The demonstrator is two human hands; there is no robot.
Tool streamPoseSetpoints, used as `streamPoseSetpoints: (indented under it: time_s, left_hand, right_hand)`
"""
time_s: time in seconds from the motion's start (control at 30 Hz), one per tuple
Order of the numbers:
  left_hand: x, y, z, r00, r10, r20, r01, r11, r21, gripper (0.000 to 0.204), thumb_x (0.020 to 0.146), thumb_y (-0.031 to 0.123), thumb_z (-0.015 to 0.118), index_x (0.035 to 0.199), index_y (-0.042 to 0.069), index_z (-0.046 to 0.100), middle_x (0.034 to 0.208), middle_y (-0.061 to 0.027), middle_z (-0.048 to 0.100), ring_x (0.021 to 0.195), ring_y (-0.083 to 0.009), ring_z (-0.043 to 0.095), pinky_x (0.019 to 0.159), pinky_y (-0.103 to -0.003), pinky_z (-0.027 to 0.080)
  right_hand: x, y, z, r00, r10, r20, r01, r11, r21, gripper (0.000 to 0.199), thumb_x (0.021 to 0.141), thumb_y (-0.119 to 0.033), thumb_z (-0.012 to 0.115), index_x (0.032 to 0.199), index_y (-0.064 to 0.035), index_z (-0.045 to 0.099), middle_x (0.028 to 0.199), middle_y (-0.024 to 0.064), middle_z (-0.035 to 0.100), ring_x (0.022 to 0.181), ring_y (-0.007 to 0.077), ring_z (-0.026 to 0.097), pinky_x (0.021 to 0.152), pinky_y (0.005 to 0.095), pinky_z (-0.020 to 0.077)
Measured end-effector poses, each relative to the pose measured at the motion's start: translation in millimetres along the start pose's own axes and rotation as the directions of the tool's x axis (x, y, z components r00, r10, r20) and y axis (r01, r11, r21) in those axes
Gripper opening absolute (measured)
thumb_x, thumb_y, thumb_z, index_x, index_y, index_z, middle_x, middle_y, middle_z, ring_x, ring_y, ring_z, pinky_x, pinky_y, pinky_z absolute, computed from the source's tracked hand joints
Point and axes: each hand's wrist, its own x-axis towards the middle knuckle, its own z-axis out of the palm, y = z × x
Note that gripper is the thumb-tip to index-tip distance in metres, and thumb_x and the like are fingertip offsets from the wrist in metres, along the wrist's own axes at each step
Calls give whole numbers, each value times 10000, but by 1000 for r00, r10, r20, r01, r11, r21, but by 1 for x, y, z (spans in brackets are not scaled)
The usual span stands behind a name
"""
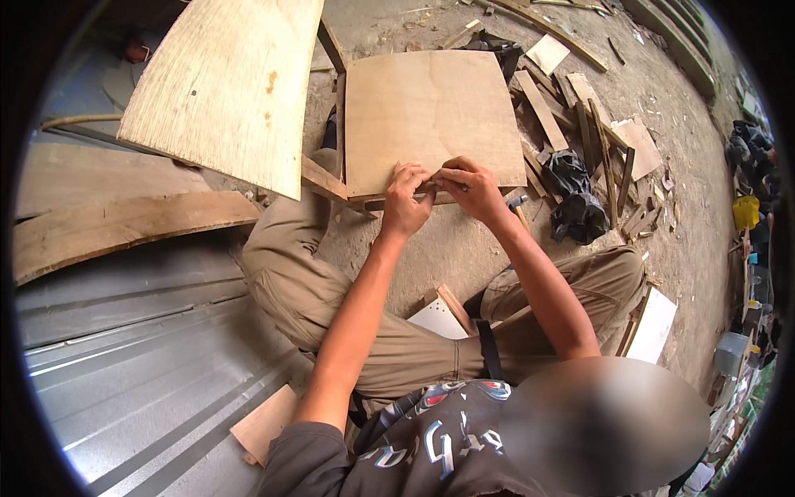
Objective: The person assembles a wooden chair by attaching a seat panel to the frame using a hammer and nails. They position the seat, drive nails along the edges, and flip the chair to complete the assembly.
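Note:
A square plywood panel (pixel 431 116) lies on a wooden frame in front of me, with a taller plywood sheet (pixel 232 83) standing at its left. At the panel's near edge my left hand (pixel 406 203) is closed, fingertips bunched against the rim. My right hand (pixel 470 189) meets it there, thumb and fingers pinched together. Whatever small thing sits between the fingertips is too small to make out. Just right of the right hand, a hammer (pixel 518 207) shows partly, its head near the panel's corner.
Wood offcuts (pixel 542 112) and black plastic bags (pixel 577 215) litter the ground at the right. Ribbed metal sheeting (pixel 157 373) and a long board (pixel 132 228) lie at the left. A white-faced wood piece (pixel 439 319) rests between my legs, another (pixel 652 327) beside my right knee.

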Motion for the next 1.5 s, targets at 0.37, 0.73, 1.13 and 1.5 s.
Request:
streamPoseSetpoints:
  time_s: [0.37, 0.73, 1.13, 1.5]
  left_hand:
    - [-8, -3, 13, 994, 6, -108, -6, 1000, 4, 66, 839, 73, 724, 884, 25, 719, 975, -87, 699, 1054, -294, 645, 921, -402, 502]
    - [-6, -1, 11, 995, 12, -99, -9, 1000, 29, 81, 814, 57, 736, 885, 27, 712, 963, -76, 693, 1040, -289, 640, 919, -405, 498]
    - [-2, 8, 4, 992, -120, -35, 118, 991, -63, 84, 805, 64, 754, 878, 23, 749, 970, -86, 694, 1036, -271, 645, 900, -391, 514]
    - [-4, 0, 9, 992, -80, -97, 76, 996, -42, 85, 819, 77, 758, 888, 28, 764, 971, -67, 703, 1000, -241, 654, 839, -364, 527]
  right_hand:
    - [-22, 57, -71, 574, 210, -792, -231, 969, 89, 165, 902, -121, 661, 1016, -2, 649, 976, 119, 684, 823, 189, 646, 716, 334, 517]
    - [-229, 203, -15, 327, 893, -310, -787, 75, -612, 501, 866, -317, 686, 1229, -9, 532, 1253, 216, 518, 1229, 400, 508, 985, 585, 408]
    - [-243, 218, -22, 548, 759, -351, -665, 141, -734, 175, 931, -132, 541, 1071, -33, 573, 1022, 173, 604, 1001, 364, 653, 829, 525, 497]
    - [-117, 123, -83, 479, 596, -644, -839, 528, -134, 390, 966, -331, 566, 987, 54, 626, 868, 264, 684, 872, 398, 684, 778, 456, 514]
